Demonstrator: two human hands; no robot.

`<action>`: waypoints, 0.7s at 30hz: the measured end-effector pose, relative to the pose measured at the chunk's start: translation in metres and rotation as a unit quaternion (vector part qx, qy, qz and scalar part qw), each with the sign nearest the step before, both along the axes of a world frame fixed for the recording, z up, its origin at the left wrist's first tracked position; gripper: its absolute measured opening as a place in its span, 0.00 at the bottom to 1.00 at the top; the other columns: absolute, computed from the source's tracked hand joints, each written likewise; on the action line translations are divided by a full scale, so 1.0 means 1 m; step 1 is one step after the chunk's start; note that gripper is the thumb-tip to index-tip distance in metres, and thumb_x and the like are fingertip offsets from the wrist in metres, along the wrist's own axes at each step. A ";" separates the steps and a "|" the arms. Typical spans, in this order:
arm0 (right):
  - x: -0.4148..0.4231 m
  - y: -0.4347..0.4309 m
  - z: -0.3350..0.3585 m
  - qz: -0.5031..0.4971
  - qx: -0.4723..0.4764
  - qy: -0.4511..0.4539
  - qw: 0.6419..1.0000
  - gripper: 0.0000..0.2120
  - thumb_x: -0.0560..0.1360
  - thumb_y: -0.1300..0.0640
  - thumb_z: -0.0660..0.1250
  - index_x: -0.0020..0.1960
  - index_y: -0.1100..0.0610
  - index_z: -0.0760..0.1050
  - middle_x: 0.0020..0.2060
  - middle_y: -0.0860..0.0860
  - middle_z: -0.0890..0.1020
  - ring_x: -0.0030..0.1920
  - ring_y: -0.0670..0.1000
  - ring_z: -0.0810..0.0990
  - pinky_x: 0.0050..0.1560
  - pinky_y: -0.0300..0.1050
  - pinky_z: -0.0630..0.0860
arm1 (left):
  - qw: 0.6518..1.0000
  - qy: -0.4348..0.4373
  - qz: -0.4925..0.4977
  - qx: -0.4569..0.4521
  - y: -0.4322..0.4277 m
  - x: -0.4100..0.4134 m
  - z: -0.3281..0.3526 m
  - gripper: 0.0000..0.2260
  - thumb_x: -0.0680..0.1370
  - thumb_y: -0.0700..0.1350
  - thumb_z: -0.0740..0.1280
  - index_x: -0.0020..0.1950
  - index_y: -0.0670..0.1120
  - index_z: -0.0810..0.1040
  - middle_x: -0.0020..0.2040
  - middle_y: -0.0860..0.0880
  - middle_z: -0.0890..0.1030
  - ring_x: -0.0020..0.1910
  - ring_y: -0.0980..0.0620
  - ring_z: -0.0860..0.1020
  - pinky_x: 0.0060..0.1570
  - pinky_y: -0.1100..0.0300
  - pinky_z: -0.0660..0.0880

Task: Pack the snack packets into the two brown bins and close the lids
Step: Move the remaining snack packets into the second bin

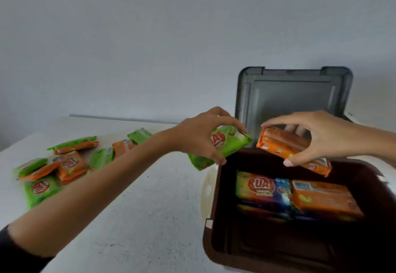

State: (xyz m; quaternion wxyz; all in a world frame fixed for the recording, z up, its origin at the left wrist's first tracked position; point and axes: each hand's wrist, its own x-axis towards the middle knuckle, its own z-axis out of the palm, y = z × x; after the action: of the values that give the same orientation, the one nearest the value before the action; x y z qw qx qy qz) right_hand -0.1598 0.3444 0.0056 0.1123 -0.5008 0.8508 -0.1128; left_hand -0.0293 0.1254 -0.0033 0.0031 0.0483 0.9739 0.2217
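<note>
Your left hand (205,135) fingers clamped round green packet (222,147), your right hand (310,135) pinching orange packet (293,150), brown bin (211,229) below both, grey lid (293,94) upright beyond your fingertips.

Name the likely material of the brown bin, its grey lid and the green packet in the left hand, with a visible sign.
Brown bin: probably rigid moulded plastic, faintly glossy; rounded corners. Grey lid: probably plastic, matte; raised moulded panel. Green packet in the left hand: probably thin printed film, shiny; it bends and creases.
</note>
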 end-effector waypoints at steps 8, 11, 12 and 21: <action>-0.001 0.065 -0.054 -0.012 0.088 0.071 0.994 0.38 0.64 0.40 0.73 0.68 0.34 0.57 0.50 0.44 0.70 0.49 0.42 0.68 0.46 0.39 0.70 | 0.980 -0.037 -0.170 -0.098 0.060 -0.034 -0.040 0.30 0.67 0.45 0.74 0.65 0.62 0.67 0.67 0.56 0.60 0.60 0.56 0.68 0.51 0.60 0.76; -0.003 0.078 -0.075 -0.014 0.083 0.079 0.993 0.36 0.65 0.40 0.70 0.69 0.35 0.57 0.48 0.43 0.67 0.49 0.42 0.67 0.47 0.39 0.70 | 0.965 -0.020 -0.204 -0.162 0.072 -0.043 -0.058 0.30 0.68 0.48 0.72 0.67 0.62 0.65 0.70 0.56 0.58 0.60 0.56 0.68 0.51 0.57 0.75; -0.003 0.081 -0.080 -0.014 0.074 0.077 0.994 0.36 0.66 0.40 0.69 0.69 0.35 0.57 0.49 0.43 0.67 0.50 0.43 0.67 0.48 0.39 0.71 | 0.962 -0.018 -0.210 -0.172 0.076 -0.045 -0.064 0.30 0.69 0.48 0.72 0.68 0.63 0.64 0.70 0.56 0.58 0.62 0.56 0.68 0.52 0.57 0.75; 0.002 0.087 -0.082 0.003 0.062 0.116 0.991 0.33 0.69 0.41 0.68 0.71 0.38 0.59 0.60 0.42 0.64 0.61 0.42 0.62 0.51 0.38 0.69 | 0.955 0.045 -0.219 -0.195 0.086 -0.049 -0.084 0.31 0.73 0.52 0.69 0.74 0.53 0.61 0.73 0.54 0.63 0.72 0.56 0.57 0.65 0.61 0.64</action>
State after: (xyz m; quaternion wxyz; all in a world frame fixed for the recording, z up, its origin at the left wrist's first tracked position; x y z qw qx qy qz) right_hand -0.1580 0.4313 -0.0761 0.0441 -0.5051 0.8619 -0.0012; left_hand -0.0786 0.2115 -0.0873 0.0172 0.2685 0.9629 0.0190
